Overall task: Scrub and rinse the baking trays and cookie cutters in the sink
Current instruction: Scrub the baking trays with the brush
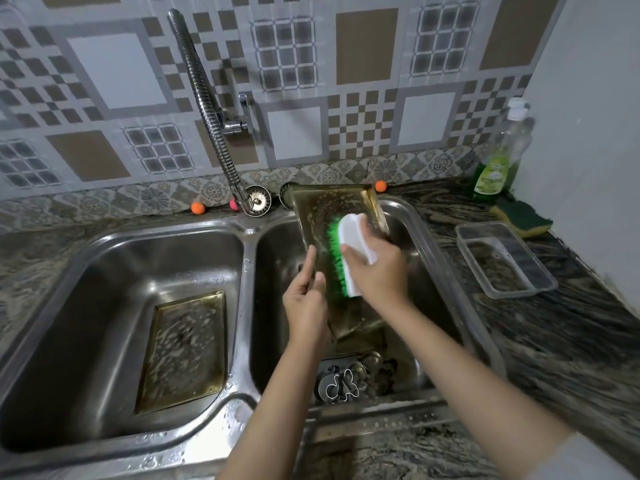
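Left hand (304, 299) clamps the left edge of the tilted baking tray (332, 209) over the right basin; right hand (375, 268), just beside it, grips the scrub brush (346, 258), green bristles on the tray. Cookie cutters (349, 379) lie below both hands; second tray (183, 348) sits left of them in the other basin.

Worktop (571, 341): dark veined stone, surrounding the double sink (247, 306).
3 o'clock: clear plastic container (505, 259), lying flat.
2 o'clock: green-and-yellow sponge (523, 218); just behind it, upright dish-soap bottle (498, 164).
12 o'clock, back ledge: sink strainer (259, 200); small orange balls (197, 208).
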A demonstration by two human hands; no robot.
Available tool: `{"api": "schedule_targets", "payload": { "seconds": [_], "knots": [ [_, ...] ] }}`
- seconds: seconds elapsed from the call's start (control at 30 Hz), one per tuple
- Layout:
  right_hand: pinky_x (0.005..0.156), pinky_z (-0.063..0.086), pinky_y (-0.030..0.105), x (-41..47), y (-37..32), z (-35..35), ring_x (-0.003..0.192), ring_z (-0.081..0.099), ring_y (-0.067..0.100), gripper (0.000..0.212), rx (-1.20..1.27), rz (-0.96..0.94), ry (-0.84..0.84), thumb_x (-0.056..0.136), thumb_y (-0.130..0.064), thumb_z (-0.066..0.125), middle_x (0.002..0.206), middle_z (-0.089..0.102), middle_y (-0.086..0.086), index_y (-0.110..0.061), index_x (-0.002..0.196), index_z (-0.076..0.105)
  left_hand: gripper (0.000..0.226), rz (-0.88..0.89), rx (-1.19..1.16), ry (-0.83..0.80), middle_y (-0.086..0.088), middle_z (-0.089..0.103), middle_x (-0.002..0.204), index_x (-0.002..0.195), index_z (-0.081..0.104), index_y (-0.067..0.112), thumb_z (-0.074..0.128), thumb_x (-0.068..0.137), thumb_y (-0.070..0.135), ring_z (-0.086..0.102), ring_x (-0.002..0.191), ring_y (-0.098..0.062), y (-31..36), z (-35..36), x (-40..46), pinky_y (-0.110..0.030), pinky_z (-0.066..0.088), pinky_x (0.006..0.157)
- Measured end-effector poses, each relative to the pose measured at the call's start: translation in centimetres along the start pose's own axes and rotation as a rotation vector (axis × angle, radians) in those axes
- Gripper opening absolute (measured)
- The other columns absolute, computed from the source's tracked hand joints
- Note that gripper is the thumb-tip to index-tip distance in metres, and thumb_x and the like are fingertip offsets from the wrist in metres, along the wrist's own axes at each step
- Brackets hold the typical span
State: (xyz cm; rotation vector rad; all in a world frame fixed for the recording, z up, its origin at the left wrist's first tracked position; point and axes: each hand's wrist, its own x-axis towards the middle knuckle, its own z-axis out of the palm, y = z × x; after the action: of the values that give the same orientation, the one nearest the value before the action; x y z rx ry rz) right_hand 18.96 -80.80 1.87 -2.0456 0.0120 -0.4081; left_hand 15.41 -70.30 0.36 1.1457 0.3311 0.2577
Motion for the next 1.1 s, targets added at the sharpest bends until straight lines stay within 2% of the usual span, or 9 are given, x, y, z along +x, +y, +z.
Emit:
{"api": "schedule_targets", "payload": {
  "seconds": [0.17, 0.23, 0.33, 0.47, 0.6, 0.67, 0.83, 1.0, 1.1],
  "knots": [
    [0.083, 0.046, 0.014, -5.8, 0.1, 0.9, 0.102, 0.064, 0.008, 0.063, 0.095, -0.162, -0.100, 0.082, -0.032, 0.068, 0.116, 0.068, 0.002, -0.028, 0.138, 0.039, 0.050, -0.090, -0.122, 0.068, -0.008, 0.057, 0.134, 0.114, 0.067, 0.029, 0.044, 0.091, -0.010, 0.056, 0.118, -0.020, 0.4, -1.4, 1.6, -0.041, 0.043, 0.104],
    [0.085, 0.044, 0.012, -4.1, 0.6, 0.4, 0.106, 0.060, 0.004, 0.063, 0.067, -0.143, -0.048, 0.082, -0.030, 0.070, 0.122, 0.064, 0.003, -0.024, 0.138, 0.042, 0.047, -0.111, -0.146, 0.032, -0.009, 0.057, 0.134, 0.121, 0.062, 0.021, 0.043, 0.092, -0.010, 0.059, 0.112, -0.016, 0.1, -1.1, 0.7, -0.038, 0.045, 0.102],
    [0.081, 0.038, 0.003, -1.2, -0.2, 0.2, 0.100, 0.050, -0.006, 0.060, 0.008, -0.059, 0.019, 0.084, -0.030, 0.069, 0.124, 0.063, 0.001, -0.025, 0.138, 0.045, 0.043, -0.086, -0.120, -0.017, -0.007, 0.057, 0.134, 0.115, 0.065, 0.023, 0.045, 0.092, -0.008, 0.055, 0.121, -0.016, -0.5, -0.4, -0.4, -0.041, 0.038, 0.109],
    [0.084, 0.050, 0.021, -4.1, -0.6, 1.0, 0.100, 0.060, 0.002, 0.063, 0.060, -0.142, -0.072, 0.080, -0.033, 0.070, 0.116, 0.067, 0.001, -0.033, 0.137, 0.042, 0.047, -0.035, -0.148, 0.042, -0.009, 0.055, 0.135, 0.104, 0.071, 0.029, 0.045, 0.092, -0.008, 0.054, 0.122, -0.022, 0.5, -1.4, 1.4, -0.043, 0.039, 0.108],
    [0.070, 0.045, 0.010, -3.5, 0.7, -1.0, 0.085, 0.061, 0.001, 0.063, 0.059, -0.108, -0.106, 0.080, -0.031, 0.074, 0.100, 0.068, -0.008, -0.031, 0.135, 0.043, 0.048, -0.002, -0.093, -0.004, -0.006, 0.053, 0.138, 0.100, 0.073, 0.038, 0.049, 0.093, -0.003, 0.047, 0.130, -0.022, 0.7, -3.3, 1.7, -0.049, 0.034, 0.111],
    [0.068, 0.045, 0.014, 0.0, 0.5, -2.2, 0.084, 0.059, 0.007, 0.061, 0.006, -0.022, -0.062, 0.081, -0.030, 0.073, 0.098, 0.064, -0.006, -0.027, 0.135, 0.047, 0.044, 0.005, -0.021, -0.058, -0.004, 0.054, 0.137, 0.106, 0.071, 0.035, 0.050, 0.093, -0.002, 0.048, 0.128, -0.017, 0.6, -3.4, 0.4, -0.044, 0.034, 0.112],
    [0.082, 0.052, 0.037, 5.6, -0.3, -3.6, 0.098, 0.060, 0.019, 0.057, -0.050, 0.037, -0.024, 0.084, -0.031, 0.069, 0.116, 0.065, 0.007, -0.025, 0.136, 0.048, 0.044, 0.111, 0.114, -0.078, 0.010, 0.059, 0.123, 0.119, 0.059, 0.027, 0.047, 0.093, -0.006, 0.052, 0.120, -0.003, 1.5, -2.9, -1.1, -0.029, 0.035, 0.110],
    [0.089, 0.051, 0.030, -1.9, 3.2, -2.0, 0.101, 0.057, 0.005, 0.061, 0.046, 0.006, -0.102, 0.081, -0.026, 0.072, 0.115, 0.063, -0.003, -0.024, 0.136, 0.046, 0.041, 0.207, 0.134, 0.014, 0.015, 0.053, 0.123, 0.129, 0.053, 0.006, 0.045, 0.093, -0.010, 0.055, 0.097, 0.019, 3.7, -3.7, 1.2, -0.002, 0.040, 0.086],
    [0.087, 0.047, 0.021, -1.5, 3.7, -1.2, 0.103, 0.053, 0.003, 0.060, 0.060, 0.055, -0.083, 0.081, -0.026, 0.072, 0.122, 0.062, 0.001, -0.024, 0.136, 0.047, 0.042, 0.152, 0.152, -0.036, 0.008, 0.057, 0.127, 0.120, 0.061, 0.019, 0.046, 0.092, -0.009, 0.056, 0.105, 0.013, 3.3, -4.1, 0.7, -0.012, 0.042, 0.097]
  ]
}}
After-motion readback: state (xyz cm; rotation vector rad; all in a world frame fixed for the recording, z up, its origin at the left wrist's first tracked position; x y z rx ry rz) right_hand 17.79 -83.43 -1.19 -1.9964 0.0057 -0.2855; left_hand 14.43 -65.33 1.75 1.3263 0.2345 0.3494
